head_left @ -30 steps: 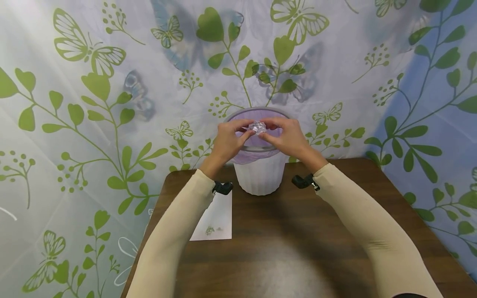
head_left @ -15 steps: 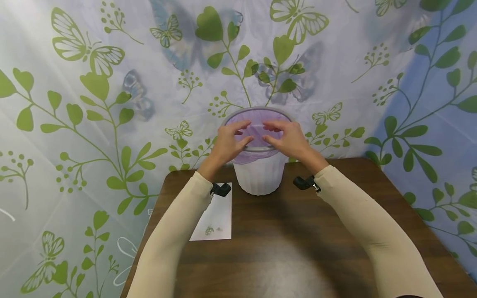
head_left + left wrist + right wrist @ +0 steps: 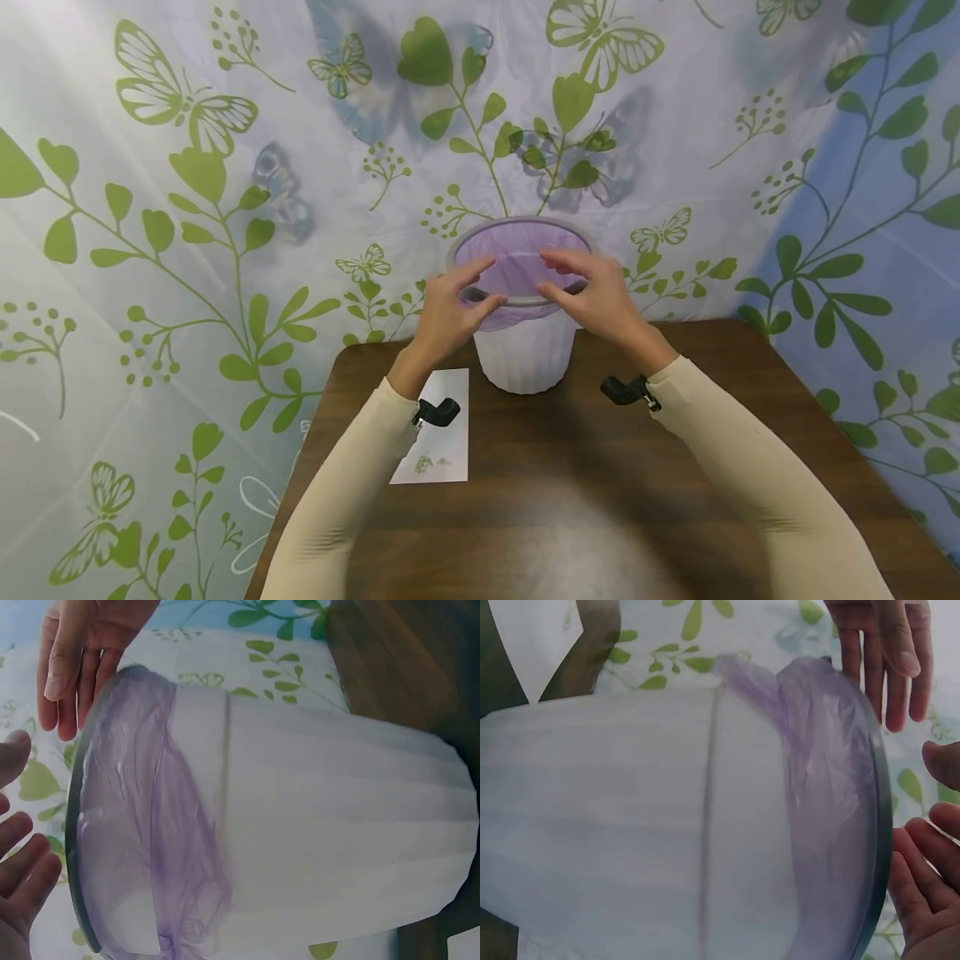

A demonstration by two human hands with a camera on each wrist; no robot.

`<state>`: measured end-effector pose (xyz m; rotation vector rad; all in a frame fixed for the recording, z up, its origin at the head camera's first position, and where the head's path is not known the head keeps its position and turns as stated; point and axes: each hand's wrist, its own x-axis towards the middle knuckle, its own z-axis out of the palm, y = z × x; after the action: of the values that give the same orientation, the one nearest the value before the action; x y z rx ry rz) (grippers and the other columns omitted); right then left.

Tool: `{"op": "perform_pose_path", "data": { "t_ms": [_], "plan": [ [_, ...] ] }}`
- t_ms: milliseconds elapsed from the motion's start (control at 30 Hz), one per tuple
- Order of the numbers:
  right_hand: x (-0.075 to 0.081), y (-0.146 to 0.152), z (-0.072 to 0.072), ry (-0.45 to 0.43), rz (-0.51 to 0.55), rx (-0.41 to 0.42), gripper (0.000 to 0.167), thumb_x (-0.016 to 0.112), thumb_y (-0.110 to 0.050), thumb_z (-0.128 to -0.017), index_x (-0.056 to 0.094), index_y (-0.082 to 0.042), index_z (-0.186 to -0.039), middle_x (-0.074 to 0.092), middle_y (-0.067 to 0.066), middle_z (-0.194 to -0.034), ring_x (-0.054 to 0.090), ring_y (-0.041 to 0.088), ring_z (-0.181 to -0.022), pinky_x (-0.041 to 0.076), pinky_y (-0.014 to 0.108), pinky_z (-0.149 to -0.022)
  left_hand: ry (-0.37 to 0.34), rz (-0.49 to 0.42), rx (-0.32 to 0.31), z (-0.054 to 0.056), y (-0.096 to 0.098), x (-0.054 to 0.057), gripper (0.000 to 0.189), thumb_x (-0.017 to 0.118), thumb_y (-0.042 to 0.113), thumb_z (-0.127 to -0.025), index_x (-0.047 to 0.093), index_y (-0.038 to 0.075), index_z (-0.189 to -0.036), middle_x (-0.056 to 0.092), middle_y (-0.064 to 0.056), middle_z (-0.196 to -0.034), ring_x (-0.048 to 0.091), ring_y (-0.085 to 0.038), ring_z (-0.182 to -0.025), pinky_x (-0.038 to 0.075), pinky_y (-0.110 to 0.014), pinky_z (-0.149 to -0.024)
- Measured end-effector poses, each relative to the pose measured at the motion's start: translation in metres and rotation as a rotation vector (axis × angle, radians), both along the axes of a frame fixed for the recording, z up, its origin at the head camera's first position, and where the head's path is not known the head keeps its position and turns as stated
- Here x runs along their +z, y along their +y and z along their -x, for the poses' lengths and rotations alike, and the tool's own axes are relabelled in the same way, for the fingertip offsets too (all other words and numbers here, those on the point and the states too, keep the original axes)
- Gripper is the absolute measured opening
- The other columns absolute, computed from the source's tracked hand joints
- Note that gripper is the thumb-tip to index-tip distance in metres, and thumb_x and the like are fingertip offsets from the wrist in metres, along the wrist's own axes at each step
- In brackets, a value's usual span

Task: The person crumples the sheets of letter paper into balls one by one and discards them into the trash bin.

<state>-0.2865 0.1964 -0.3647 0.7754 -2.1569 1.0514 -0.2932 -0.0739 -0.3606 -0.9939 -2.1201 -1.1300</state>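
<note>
A white waste bin (image 3: 525,354) with a grey rim stands at the back of the table. A purple plastic liner (image 3: 517,237) lines it, and the liner's edge hangs over the outside. Over the bin's left side is my left hand (image 3: 447,315), its thumb and fingers spread apart. My right hand (image 3: 602,293) mirrors it over the right side, fingers extended. Nothing lies between the fingers of either hand. In the left wrist view, both hands appear above the rim (image 3: 73,847). No crumpled ball shows in any current view; the bin's bottom is hidden.
A white sheet of paper (image 3: 442,450) with a small printed picture lies on the brown wooden table (image 3: 585,517), left of the bin. Behind the bin hangs a cloth (image 3: 300,108) patterned with leaves and butterflies. A black wrist camera (image 3: 438,412) sits at the left cuff.
Both hands held a crumpled, shiny ball over the bin one second ago. They have let it go, and it is out of sight. The hands have since moved farther apart.
</note>
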Motion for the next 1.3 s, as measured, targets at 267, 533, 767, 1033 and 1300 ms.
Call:
{"op": "perform_pose_path", "data": {
  "t_ms": [267, 533, 767, 1033, 1300],
  "plan": [
    [-0.021, -0.013, -0.026, 0.085, 0.176, 0.071, 0.055, 0.095, -0.001, -0.081, 0.078, -0.004, -0.133, 0.081, 0.016, -0.125, 0.078, 0.035, -0.11, 0.057, 0.021, -0.103, 0.053, -0.101, 0.009, -0.028, -0.016, -0.018, 0.067, 0.096, 0.014, -0.086, 0.069, 0.003, -0.146, 0.075, -0.016, -0.14, 0.076, -0.04, -0.117, 0.061, -0.047, -0.105],
    [-0.053, -0.033, -0.047, 0.084, 0.183, 0.141, 0.058, 0.097, 0.0, -0.078, 0.078, -0.003, -0.133, 0.082, 0.014, -0.124, 0.078, 0.032, -0.111, 0.055, 0.019, -0.107, -0.022, -0.09, 0.081, -0.054, -0.039, -0.041, 0.07, 0.095, 0.015, -0.086, 0.067, 0.003, -0.149, 0.07, -0.014, -0.148, 0.073, -0.038, -0.127, 0.06, -0.05, -0.109],
    [-0.089, -0.044, -0.055, -0.009, 0.136, 0.142, 0.055, 0.098, -0.009, -0.08, 0.079, -0.005, -0.13, 0.082, 0.01, -0.124, 0.079, 0.03, -0.112, 0.054, 0.019, -0.108, -0.129, -0.067, 0.155, -0.067, -0.06, -0.076, 0.071, 0.096, 0.018, -0.086, 0.067, 0.006, -0.15, 0.07, -0.015, -0.149, 0.072, -0.037, -0.129, 0.058, -0.051, -0.112],
    [-0.121, -0.051, -0.058, -0.15, 0.118, 0.121, 0.049, 0.097, -0.018, -0.084, 0.08, -0.008, -0.129, 0.082, 0.004, -0.125, 0.078, 0.024, -0.111, 0.06, 0.034, -0.104, -0.236, -0.02, 0.25, -0.077, -0.081, -0.118, 0.071, 0.095, 0.023, -0.087, 0.066, 0.007, -0.15, 0.07, -0.012, -0.149, 0.072, -0.037, -0.131, 0.057, -0.054, -0.112],
    [-0.146, -0.058, -0.06, -0.234, 0.097, 0.111, 0.047, 0.097, -0.024, -0.085, 0.081, -0.014, -0.128, 0.082, 0.002, -0.125, 0.079, 0.026, -0.109, 0.064, 0.044, -0.097, -0.321, 0.061, 0.308, -0.081, -0.094, -0.161, 0.077, 0.097, 0.024, -0.085, 0.064, 0.005, -0.152, 0.069, -0.016, -0.149, 0.066, -0.037, -0.139, 0.055, -0.055, -0.115]
  ]
}}
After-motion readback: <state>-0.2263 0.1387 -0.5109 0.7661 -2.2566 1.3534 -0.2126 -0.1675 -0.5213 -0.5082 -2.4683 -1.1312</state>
